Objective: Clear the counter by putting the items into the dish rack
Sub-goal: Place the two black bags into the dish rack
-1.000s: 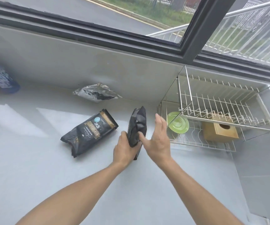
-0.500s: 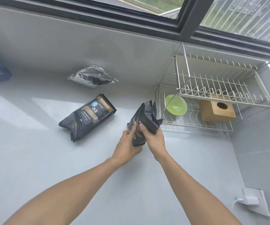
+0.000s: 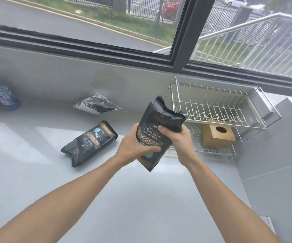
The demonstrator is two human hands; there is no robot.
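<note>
Both hands (image 3: 152, 142) gripping coffee bag (image 3: 157, 127), beside dish rack (image 3: 218, 109)

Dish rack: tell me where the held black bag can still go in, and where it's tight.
The dish rack's upper tier is bare from end to end. Its lower shelf is crowded: the wooden box fills the right part, and the left part is hidden behind the black bag that the left hand and right hand hold.

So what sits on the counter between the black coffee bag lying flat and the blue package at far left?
Nothing: in the head view the counter is bare between the lying coffee bag and the blue package.
</note>
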